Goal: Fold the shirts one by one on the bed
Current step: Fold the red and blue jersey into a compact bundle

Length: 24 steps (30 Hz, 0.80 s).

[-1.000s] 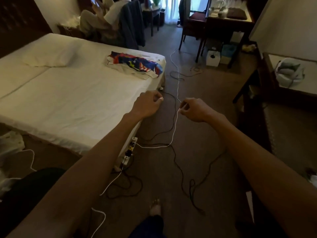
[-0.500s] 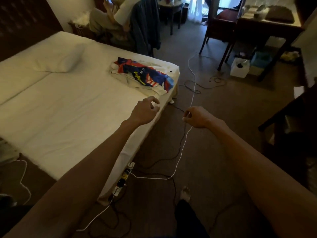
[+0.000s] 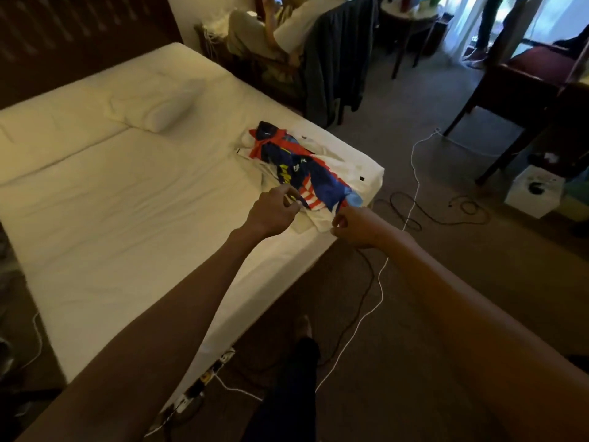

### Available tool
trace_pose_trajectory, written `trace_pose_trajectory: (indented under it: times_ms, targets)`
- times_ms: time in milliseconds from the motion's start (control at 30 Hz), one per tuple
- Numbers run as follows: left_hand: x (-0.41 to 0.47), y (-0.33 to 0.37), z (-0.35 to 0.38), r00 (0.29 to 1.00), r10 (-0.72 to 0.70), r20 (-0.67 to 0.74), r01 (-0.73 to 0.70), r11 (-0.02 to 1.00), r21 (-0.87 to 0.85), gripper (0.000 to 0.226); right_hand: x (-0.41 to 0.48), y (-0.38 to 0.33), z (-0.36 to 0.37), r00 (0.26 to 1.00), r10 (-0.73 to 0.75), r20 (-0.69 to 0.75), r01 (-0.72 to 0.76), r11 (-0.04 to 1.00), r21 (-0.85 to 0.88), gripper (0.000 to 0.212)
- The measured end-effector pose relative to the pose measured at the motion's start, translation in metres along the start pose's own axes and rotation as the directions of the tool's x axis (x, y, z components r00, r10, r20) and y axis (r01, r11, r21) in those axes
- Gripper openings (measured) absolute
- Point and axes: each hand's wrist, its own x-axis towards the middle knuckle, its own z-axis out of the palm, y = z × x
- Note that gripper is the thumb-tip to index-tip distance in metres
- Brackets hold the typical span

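Both left hand (image 3: 273,213) and right hand (image 3: 358,227) curl at the shirts (image 3: 306,169).

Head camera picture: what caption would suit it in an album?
Left hand and right hand at the near edge of a colourful shirt pile on a white bed.

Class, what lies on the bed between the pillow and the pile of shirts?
Only bare white sheet, between pillow and shirts, seen in the head view.

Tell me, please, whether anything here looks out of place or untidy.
The shirts lie in a crumpled heap at the corner of the bed, and cables sprawl in loops across the floor beside it, close to the person's foot.
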Motion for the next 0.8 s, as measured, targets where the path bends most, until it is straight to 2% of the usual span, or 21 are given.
trace_pose_trajectory:
  times_ms: [100, 233, 333, 433, 633, 800]
  targets:
    - [0.080, -0.008, 0.001, 0.999, -0.034, 0.007, 0.035, 0.999, -0.009, 0.013, 0.073, 0.022, -0.034, 1.000, 0.018, 0.002, -0.018, 1.000, 0.012, 0.022]
    - [0.196, -0.021, 0.000, 0.998, -0.069, 0.010, 0.069, 0.998, 0.006, 0.015, 0.184, 0.052, -0.081, 0.994, 0.110, 0.023, -0.111, 0.994, 0.025, 0.018]
    - [0.272, -0.030, -0.008, 0.995, -0.096, 0.000, 0.096, 0.995, 0.025, 0.019, 0.260, 0.063, -0.107, 0.991, 0.129, -0.032, -0.130, 0.991, -0.036, 0.022]
    - [0.334, -0.040, -0.011, 0.993, -0.122, -0.002, 0.122, 0.992, 0.032, 0.019, 0.319, 0.069, -0.122, 0.994, 0.110, -0.022, -0.111, 0.993, -0.040, 0.024]
    - [0.447, -0.082, -0.004, 0.963, -0.269, -0.007, 0.269, 0.961, 0.058, 0.019, 0.458, 0.084, -0.129, 0.991, 0.028, 0.132, -0.017, 0.996, -0.085, 0.027]
    - [0.552, -0.139, 0.017, 0.880, -0.463, -0.103, 0.461, 0.886, -0.046, 0.024, 0.594, 0.094, -0.121, 0.973, -0.093, 0.211, 0.098, 0.995, -0.013, 0.027]
